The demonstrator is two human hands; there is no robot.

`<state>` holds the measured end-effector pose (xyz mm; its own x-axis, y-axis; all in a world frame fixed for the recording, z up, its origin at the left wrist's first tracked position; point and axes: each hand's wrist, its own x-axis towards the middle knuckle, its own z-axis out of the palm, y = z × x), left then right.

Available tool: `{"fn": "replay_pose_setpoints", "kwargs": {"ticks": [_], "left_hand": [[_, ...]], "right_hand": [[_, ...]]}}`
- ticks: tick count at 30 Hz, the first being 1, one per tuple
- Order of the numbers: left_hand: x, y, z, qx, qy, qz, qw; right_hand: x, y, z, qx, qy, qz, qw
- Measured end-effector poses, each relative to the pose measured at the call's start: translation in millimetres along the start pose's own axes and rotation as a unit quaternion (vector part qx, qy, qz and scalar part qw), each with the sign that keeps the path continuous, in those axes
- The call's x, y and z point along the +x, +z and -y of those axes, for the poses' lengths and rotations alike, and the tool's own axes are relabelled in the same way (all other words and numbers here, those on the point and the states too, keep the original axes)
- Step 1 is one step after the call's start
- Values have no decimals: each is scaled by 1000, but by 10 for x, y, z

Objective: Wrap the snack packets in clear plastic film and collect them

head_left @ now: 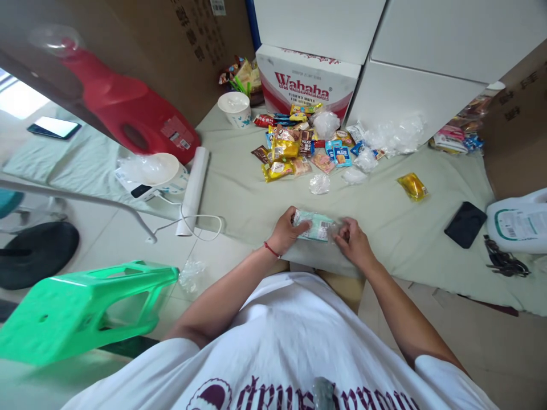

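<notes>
My left hand (285,229) and my right hand (352,242) both hold a pale green snack packet (317,226) with a barcode, just above the near edge of the grey-green cloth (239,193). The left hand grips its left end, the right hand pinches its right end, where clear plastic shows. A red string circles my left wrist. Beyond the packet lies a pile of snack packets (294,149), and a single yellow packet (412,186) lies apart to the right.
A Wahaha carton (307,85) and white boxes (410,85) stand at the back. A white cup (234,108), red jug (128,111), white roll (193,191), scale with bowl (149,171), black phone (465,224), white jug (519,222) and green stool (81,307) surround me. Crumpled clear bags (393,136) lie nearby.
</notes>
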<state>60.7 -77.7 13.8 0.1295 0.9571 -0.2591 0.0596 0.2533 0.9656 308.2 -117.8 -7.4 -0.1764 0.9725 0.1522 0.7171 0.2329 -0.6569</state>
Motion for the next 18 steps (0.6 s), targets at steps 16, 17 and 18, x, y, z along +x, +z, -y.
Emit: {"fn": "replay_pose_setpoints", "kwargs": {"ticks": [16, 17, 18], "left_hand": [[-221, 493, -12, 334, 392, -9, 857], [-200, 538, 45, 353, 429, 5, 832], [-176, 578, 96, 364, 461, 16, 809]], "right_hand": [[-27, 124, 567, 388, 198, -72, 897], [-15, 104, 588, 475, 200, -75, 854], [-6, 73, 603, 549, 200, -69, 809]]}}
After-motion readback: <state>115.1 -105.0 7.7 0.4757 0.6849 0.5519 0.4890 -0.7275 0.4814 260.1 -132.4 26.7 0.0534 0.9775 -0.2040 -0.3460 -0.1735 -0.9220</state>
